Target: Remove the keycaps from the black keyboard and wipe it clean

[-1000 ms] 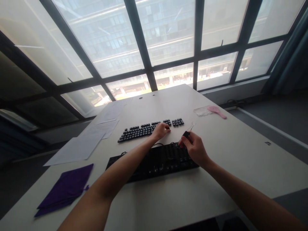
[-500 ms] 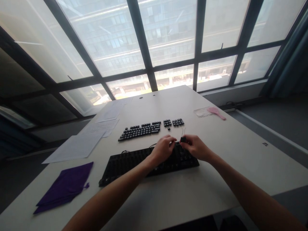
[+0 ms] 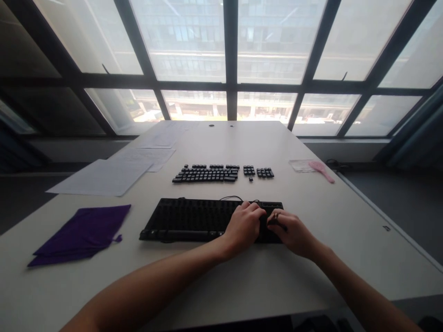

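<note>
A black keyboard [image 3: 194,216] lies on the white desk, with most of its keycaps off and a few along its front edge. My left hand [image 3: 244,223] rests over its right part, fingers bent and closed together; their tips are hidden, so what they hold cannot be seen. Close beside it, my right hand [image 3: 292,230] is closed over the number-pad end, pinching a dark keycap puller [image 3: 277,221] mostly covered by the fingers. Behind the keyboard, loose black keycaps [image 3: 207,174] lie in rows, with smaller groups [image 3: 265,172] to their right.
To the left lie a folded purple cloth bag [image 3: 83,233] and several white paper sheets [image 3: 100,177]. At the right are a pink brush [image 3: 321,170] and a clear plastic bag [image 3: 300,166]. A cable [image 3: 231,198] shows behind the keyboard. Windows stand beyond the desk.
My right hand has lowered the keycap puller, wires up before, onto the keyboard's right end. My left hand has come down onto the keyboard too. The camera view has levelled.
</note>
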